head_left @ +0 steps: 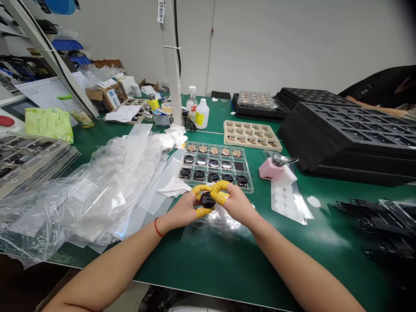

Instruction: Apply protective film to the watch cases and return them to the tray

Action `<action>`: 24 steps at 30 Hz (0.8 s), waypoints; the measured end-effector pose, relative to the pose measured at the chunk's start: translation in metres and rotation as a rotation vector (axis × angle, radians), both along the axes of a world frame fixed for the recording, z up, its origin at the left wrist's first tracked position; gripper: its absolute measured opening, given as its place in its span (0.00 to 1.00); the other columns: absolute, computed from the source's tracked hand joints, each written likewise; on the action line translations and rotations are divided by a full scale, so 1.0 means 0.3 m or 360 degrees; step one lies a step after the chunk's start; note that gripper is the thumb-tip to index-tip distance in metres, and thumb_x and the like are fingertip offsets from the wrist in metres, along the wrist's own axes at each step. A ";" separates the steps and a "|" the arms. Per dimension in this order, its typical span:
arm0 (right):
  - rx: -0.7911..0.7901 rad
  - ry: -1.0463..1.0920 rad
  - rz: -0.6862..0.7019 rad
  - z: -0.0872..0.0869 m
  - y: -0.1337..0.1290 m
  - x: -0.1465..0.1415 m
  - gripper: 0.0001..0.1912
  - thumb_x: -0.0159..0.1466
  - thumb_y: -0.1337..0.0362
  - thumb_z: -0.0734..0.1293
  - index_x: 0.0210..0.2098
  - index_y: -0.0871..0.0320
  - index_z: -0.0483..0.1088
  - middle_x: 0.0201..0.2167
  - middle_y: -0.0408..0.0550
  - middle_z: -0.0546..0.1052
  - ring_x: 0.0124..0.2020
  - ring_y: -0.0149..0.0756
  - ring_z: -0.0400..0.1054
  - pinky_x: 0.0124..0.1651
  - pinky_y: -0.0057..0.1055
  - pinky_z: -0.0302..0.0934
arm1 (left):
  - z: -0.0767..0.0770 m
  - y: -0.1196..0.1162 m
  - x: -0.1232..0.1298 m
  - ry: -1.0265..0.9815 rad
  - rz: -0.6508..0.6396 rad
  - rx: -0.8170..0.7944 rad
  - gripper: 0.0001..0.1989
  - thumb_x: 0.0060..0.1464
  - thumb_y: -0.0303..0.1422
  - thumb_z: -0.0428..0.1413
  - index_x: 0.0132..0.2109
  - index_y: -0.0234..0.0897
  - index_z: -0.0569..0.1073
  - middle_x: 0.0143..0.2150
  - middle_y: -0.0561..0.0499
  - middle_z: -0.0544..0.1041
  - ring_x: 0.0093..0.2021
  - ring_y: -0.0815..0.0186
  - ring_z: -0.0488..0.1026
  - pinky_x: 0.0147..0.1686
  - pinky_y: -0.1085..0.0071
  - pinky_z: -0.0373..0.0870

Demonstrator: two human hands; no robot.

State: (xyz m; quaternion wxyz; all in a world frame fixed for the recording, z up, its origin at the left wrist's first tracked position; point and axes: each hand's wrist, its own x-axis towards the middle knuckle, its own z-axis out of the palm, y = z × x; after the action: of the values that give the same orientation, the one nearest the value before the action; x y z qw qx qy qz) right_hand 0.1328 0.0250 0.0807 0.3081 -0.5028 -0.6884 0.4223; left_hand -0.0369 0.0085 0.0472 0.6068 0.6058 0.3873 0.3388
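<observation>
A round black watch face [207, 200] with small white print is held up between my two hands, over the near side of the table. My left hand [185, 209] grips its edge from the left, with yellow finger cots on the thumb and fingers. From the right, my right hand [232, 199], also in yellow cots, pinches the upper right edge. Just beyond lies a clear plastic tray [249, 184] with rows of round watch parts, gold-coloured at the back, black in front; one slot in the middle row holds no disc. Under my hands lies crumpled clear film [224, 223].
Plastic bags [97, 186] cover the left side. A pink pump bottle [271, 169] stands on the right beside sheets of round white stickers [286, 203]. Behind are a beige parts tray [251, 135], a white bottle [202, 115] and stacked black trays [341, 147]. Another person's arm [377, 106] shows far right.
</observation>
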 end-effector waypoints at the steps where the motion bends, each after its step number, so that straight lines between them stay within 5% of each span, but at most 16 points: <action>1: 0.0001 -0.0006 0.0001 -0.002 0.000 0.000 0.04 0.55 0.65 0.62 0.26 0.56 0.68 0.34 0.46 0.74 0.39 0.38 0.66 0.43 0.36 0.59 | 0.000 0.000 0.000 0.0000 -0.0003 -0.0002 0.24 0.48 0.31 0.60 0.52 0.42 0.62 0.43 0.48 0.74 0.39 0.63 0.73 0.40 0.65 0.70; 21: 0.0036 -0.0103 -0.0016 0.000 -0.010 -0.002 0.05 0.57 0.64 0.62 0.25 0.56 0.68 0.36 0.45 0.75 0.41 0.39 0.66 0.46 0.38 0.57 | 0.007 -0.005 0.003 -0.0040 -0.0018 -0.0022 0.24 0.48 0.32 0.60 0.52 0.41 0.62 0.43 0.48 0.74 0.38 0.65 0.73 0.40 0.67 0.70; 24: 0.0171 -0.0228 0.0019 0.004 -0.001 0.020 0.05 0.59 0.63 0.62 0.32 0.54 0.69 0.38 0.46 0.74 0.43 0.40 0.65 0.47 0.39 0.56 | 0.013 0.002 -0.006 0.0011 -0.0032 -0.0014 0.24 0.48 0.32 0.59 0.52 0.42 0.62 0.43 0.49 0.74 0.39 0.64 0.73 0.38 0.68 0.70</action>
State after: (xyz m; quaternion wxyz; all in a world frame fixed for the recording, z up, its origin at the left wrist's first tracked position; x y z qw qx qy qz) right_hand 0.1388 0.0249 0.0820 0.2822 -0.5102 -0.7334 0.3496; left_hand -0.0386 0.0091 0.0509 0.6114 0.6082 0.3848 0.3289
